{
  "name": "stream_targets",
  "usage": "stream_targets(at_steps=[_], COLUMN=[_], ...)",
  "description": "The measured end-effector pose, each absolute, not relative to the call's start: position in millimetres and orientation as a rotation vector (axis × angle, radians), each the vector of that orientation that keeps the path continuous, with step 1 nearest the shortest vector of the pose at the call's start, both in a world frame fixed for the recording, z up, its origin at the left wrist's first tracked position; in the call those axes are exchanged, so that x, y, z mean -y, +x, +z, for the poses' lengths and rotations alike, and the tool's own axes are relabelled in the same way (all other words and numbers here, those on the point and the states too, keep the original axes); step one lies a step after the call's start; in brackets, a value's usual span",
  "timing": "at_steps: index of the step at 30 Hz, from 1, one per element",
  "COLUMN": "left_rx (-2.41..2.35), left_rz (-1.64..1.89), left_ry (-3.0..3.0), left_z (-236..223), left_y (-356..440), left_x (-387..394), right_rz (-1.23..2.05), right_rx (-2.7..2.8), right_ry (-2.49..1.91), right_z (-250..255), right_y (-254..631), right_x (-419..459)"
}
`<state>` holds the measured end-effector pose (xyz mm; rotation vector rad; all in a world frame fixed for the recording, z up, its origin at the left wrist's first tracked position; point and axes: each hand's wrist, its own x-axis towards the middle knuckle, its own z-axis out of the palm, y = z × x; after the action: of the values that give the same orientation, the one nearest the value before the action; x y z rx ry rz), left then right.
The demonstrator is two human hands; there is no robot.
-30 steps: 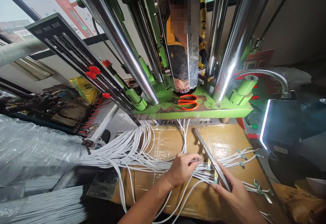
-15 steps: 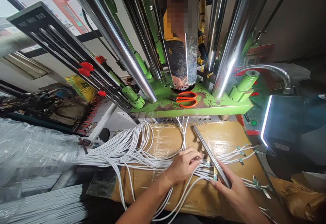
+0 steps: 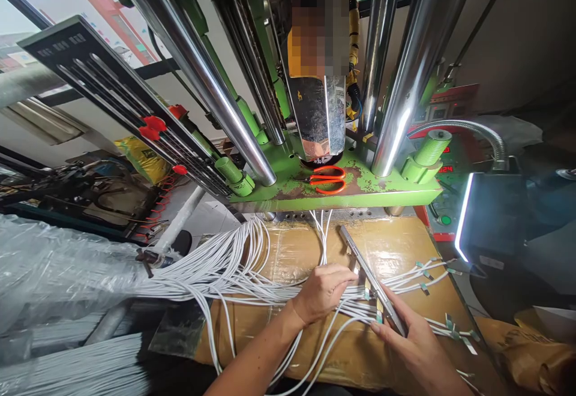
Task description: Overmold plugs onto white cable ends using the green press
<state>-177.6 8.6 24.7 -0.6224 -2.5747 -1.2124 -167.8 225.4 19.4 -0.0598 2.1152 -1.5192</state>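
Observation:
My left hand point(image 3: 324, 291) pinches a white cable point(image 3: 288, 293) from a thick bundle of white cables point(image 3: 216, 267) lying across the taped cardboard worktop point(image 3: 396, 246). Its fingertips sit against a long metal bar fixture point(image 3: 369, 279) that lies diagonally on the worktop. My right hand point(image 3: 416, 342) grips the near end of that bar. Cable ends with small metal terminals point(image 3: 425, 264) fan out to the right of the bar.
A green press machine point(image 3: 342, 189) with chrome columns point(image 3: 198, 66) stands just behind the worktop; orange scissors point(image 3: 327, 180) lie on its plate. A gooseneck lamp point(image 3: 468, 216) glows at right. Plastic-wrapped cable bundles point(image 3: 58, 270) fill the left. A black rack point(image 3: 121, 96) slants above.
My left hand has shifted slightly along the cables toward the bar. The view has drifted a little; both hands stay at the bar.

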Motion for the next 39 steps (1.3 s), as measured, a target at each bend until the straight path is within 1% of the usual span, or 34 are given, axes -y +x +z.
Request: stream_targets(at_steps=[7, 11, 17, 19, 21, 23, 25, 26, 28, 31, 34, 39], left_rx=[2.586, 2.562, 2.822, 2.75, 2.557, 2.445, 2.483, 2.546, 2.657, 2.67, 2.61, 2.652], left_rz=[-1.169, -1.251, -1.563, -1.744, -1.976, -2.07, -1.998, -1.893, -1.612, -1.214, -1.106, -0.962], left_ry=[-0.627, -0.539, -0.372, -0.167, 0.111, 0.247, 0.231, 0.16, -0.082, -0.469, -0.614, -0.671], left_z=[17, 16, 50, 53, 49, 42, 37, 36, 35, 32, 27, 19], left_y=[-178, -180, -186, -190, -194, -197, -198, -198, -198, -200, -205, -210], left_x=[-10, -14, 1, 8, 11, 10, 6, 4, 1, 1, 4, 3], right_rz=[-1.5, -1.437, -1.499, -1.494, -1.489, -1.494, -1.496, -1.491, -1.482, -1.499, -1.52, -1.507], right_rx=[-2.141, -2.238, -2.244, -2.226, -2.196, -2.164, -2.14, -2.13, -2.113, -2.114, -2.129, -2.144], right_ry=[-0.074, -0.059, -0.107, -0.114, -0.127, -0.136, -0.137, -0.137, -0.142, -0.137, -0.128, -0.142], right_z=[18, 25, 31, 32, 31, 27, 22, 20, 15, 12, 10, 7], right_y=[-167, -166, -174, -177, -179, -180, -180, -180, -179, -179, -178, -179], right_x=[-226, -224, -233, -236, -237, -239, -241, -242, -243, -244, -243, -243])
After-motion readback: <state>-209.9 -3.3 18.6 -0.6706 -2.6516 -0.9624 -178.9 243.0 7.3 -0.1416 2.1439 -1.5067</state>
